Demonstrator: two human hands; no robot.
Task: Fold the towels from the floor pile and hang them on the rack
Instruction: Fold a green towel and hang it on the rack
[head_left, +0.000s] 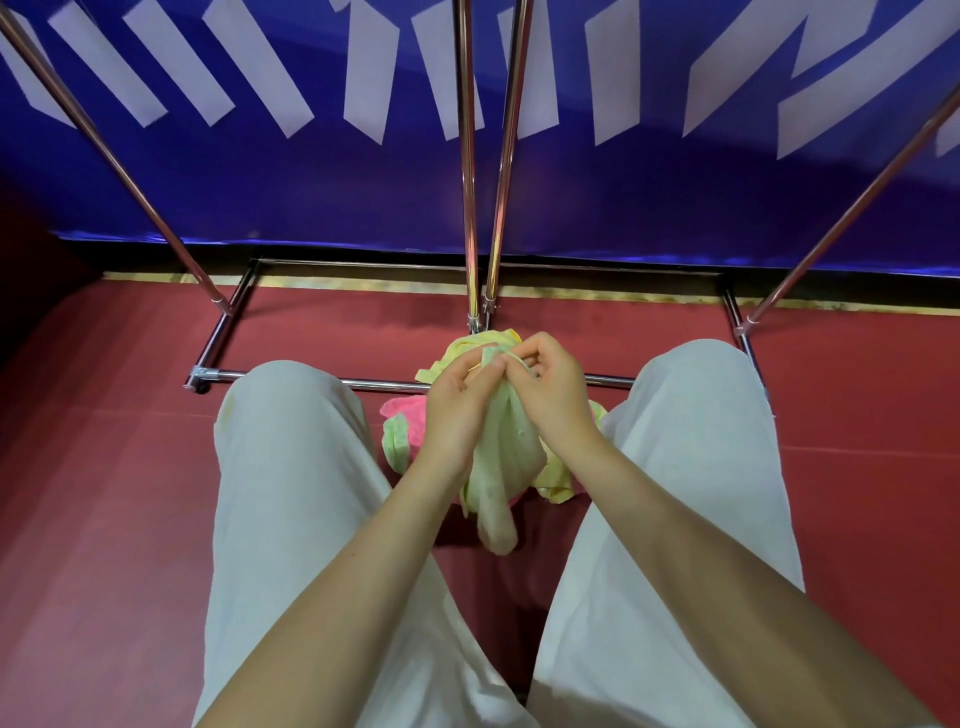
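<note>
Left hand and right hand both pinch top edge of pale green towel, fingers curled. Towel hangs down between wrists, above towel pile on floor. Rack just behind.

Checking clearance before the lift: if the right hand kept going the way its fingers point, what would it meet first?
The right hand points toward the left hand; their fingertips nearly meet on the pale green towel, so it meets that hand first.
</note>
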